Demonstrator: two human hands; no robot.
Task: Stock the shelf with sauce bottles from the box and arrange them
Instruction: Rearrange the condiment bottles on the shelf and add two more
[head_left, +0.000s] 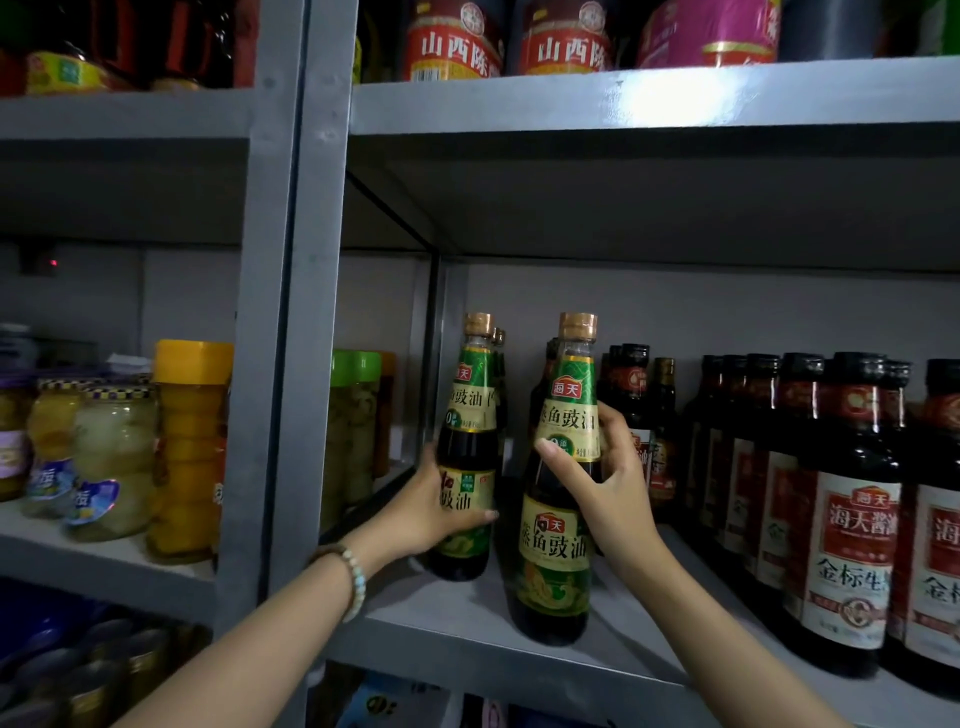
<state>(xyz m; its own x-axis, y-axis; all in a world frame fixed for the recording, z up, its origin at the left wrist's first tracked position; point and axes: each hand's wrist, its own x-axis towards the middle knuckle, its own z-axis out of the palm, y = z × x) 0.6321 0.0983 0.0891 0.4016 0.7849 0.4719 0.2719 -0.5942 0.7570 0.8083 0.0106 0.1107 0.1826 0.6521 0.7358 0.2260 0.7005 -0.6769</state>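
A: Nearest, both forearms are reaching in. The shelf (457, 618) is carrying two green-label bottles.

B: Right hand (602, 478) is wrapping the near bottle (558, 551) at its shoulder; left hand (441, 512) is cupping the far-left bottle (467, 467) low.

A: Likely glass, heavy, slick — gripping the body is looking safest.

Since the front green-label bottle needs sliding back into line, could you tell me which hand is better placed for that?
Probably the right hand: it already grips the front green-label bottle at its shoulder, while the left hand is wrapped around the rear green-label bottle.
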